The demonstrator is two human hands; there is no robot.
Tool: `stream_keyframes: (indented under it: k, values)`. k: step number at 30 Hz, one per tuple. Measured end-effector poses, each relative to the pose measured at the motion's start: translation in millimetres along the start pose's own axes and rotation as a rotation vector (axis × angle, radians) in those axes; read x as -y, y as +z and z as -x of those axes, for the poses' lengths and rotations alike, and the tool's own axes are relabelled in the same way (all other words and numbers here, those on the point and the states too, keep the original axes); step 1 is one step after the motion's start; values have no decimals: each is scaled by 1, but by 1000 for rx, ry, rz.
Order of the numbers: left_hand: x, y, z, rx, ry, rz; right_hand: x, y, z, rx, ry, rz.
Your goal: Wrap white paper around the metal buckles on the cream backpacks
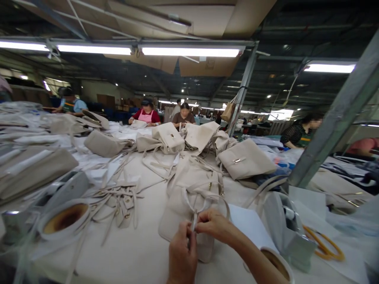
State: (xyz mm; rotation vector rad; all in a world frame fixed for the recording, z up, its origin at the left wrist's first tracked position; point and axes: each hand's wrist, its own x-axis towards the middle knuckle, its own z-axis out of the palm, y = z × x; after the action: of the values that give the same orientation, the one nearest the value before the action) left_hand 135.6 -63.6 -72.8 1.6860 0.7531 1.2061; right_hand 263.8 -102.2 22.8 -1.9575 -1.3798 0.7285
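Observation:
A beige bag [174, 215] with thin straps and small gold-coloured fittings lies on the table in front of me. Both hands meet over it at a narrow beige strap [194, 219]. From below, my left hand [184, 249] closes its thumb and fingers on the strap's lower end. My right hand [213, 225] comes in from the right and pinches the same strap just above, its fingertips pressed together. The fingers hide the exact spot where they grip. To the left lies a bunch of loose beige straps and tabs [122, 205], some with metal fittings.
Round containers with brown insides stand left [66, 219] and right [276, 262], near grey-white boxy devices. Yellow-handled scissors [324, 244] lie at the right. More beige bags [245, 159] are heaped behind. A slanted metal post [334, 110] rises at the right. Several people sit beyond.

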Motion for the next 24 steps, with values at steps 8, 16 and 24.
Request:
stream_keyframes:
  k: [8, 16, 24]
  values:
    - [-5, -3, -5, 47, -82, 95, -6, 7, 8, -10, 126, -222]
    - [-9, -9, -2, 111, 91, 75, -7, 6, 18, 40, 208, -410]
    - [-17, -11, -8, 141, -169, 148, -10, 10, 17, 37, 204, -402]
